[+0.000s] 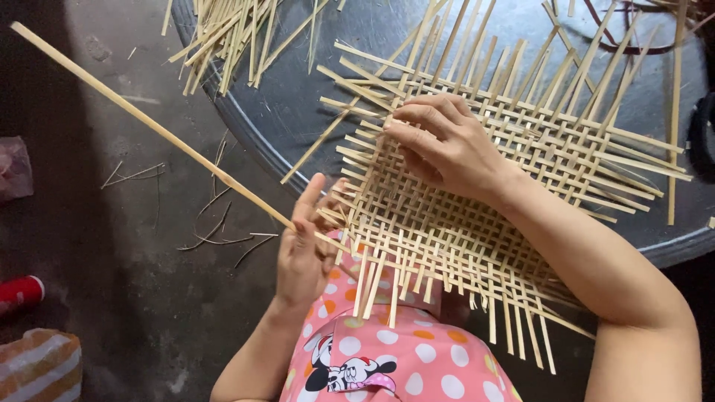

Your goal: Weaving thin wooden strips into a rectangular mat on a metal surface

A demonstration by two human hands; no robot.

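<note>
The round dark table fills the upper frame, w/ grey floor to the left & below it. On the table, hanging over its near edge toward the person's lap, lies the woven mat, an open lattice of pale flat strips, loose ends sticking out on all sides. It sits right under & between both hands, its near edge over the pink dotted apron. The long strip is the thing that matters: its long axis runs diagonally, from upper left far out over the floor, down & right to the mat's left edge, where its near end goes into the weave. The left hand is nearer to it, in fact on it: fingers pinched round the strip just beside the mat's left edge, forefinger up, so closed on the strip. The right hand lies flat on top of the mat, up-right of the left hand, fingers curled down & pressing the weave near its upper left part; not gripping anything, as far as shows. So the strip comes in from the left, the mat lies to the right of its tip. Smaller stuff: a heap of spare strips at the table's far left edge, well apart from both hands; thin shavings on the floor; a red object at the left edge.
</note>
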